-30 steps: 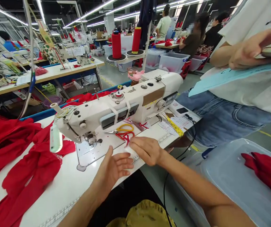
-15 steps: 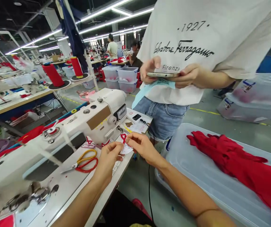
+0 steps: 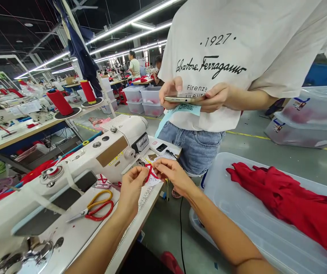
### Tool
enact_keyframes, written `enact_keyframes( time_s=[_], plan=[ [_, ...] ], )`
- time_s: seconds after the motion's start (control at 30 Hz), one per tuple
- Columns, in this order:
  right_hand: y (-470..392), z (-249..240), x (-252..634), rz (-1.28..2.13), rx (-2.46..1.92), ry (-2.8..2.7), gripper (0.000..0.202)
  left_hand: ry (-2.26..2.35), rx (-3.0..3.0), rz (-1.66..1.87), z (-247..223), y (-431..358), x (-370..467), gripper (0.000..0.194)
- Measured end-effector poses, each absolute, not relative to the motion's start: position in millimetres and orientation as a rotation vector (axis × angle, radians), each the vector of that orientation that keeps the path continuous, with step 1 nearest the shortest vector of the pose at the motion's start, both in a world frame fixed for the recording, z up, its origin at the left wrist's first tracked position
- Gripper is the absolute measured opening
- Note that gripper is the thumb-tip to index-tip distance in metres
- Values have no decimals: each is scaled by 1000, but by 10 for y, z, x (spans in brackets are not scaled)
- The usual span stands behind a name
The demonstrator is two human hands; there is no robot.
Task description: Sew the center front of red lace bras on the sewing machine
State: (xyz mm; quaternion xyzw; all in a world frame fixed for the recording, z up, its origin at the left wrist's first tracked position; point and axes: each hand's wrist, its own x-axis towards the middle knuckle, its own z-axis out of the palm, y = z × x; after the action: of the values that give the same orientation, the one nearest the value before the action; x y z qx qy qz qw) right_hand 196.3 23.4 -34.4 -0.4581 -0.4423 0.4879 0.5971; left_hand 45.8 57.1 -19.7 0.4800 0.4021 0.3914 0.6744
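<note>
In front of the sewing machine (image 3: 106, 148), a narrow red fabric strip (image 3: 150, 173) is crossed over a small white printed piece (image 3: 154, 180). My left hand (image 3: 133, 186) pinches it from the left, thumb against forefinger. From the right, my right hand (image 3: 173, 173) pinches the strip's other side, fingertips together. Fingers hide part of the strip. Scissors (image 3: 99, 203) with one yellow and one red handle lie on the machine table, left of my left hand. Behind them sits another small white piece with red strips (image 3: 102, 182).
A person in a white T-shirt (image 3: 209, 57) stands across from me, holding a phone (image 3: 184, 99) and light blue paper. Red garments (image 3: 283, 198) lie on a plastic bin lid (image 3: 223, 190) at right. Red thread cones (image 3: 59, 102) stand behind the machine. A black cable (image 3: 181, 224) hangs beside the table.
The view has shifted slightly. The red strip's crossed loop has opened wider between my fingers, and both hands keep their pinch. The standing person still holds the phone.
</note>
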Motion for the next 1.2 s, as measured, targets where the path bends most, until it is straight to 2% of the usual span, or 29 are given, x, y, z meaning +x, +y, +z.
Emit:
enact_keyframes(
  time_s=[0.57,1.2],
  plan=[
    [324,-390,1960,1173,-1048,-1077,20,948,1154,937,-189,528,420,35],
    [399,-437,1988,1157,-1081,-1016,20,961,1074,880,-251,672,445,28]
  ],
)
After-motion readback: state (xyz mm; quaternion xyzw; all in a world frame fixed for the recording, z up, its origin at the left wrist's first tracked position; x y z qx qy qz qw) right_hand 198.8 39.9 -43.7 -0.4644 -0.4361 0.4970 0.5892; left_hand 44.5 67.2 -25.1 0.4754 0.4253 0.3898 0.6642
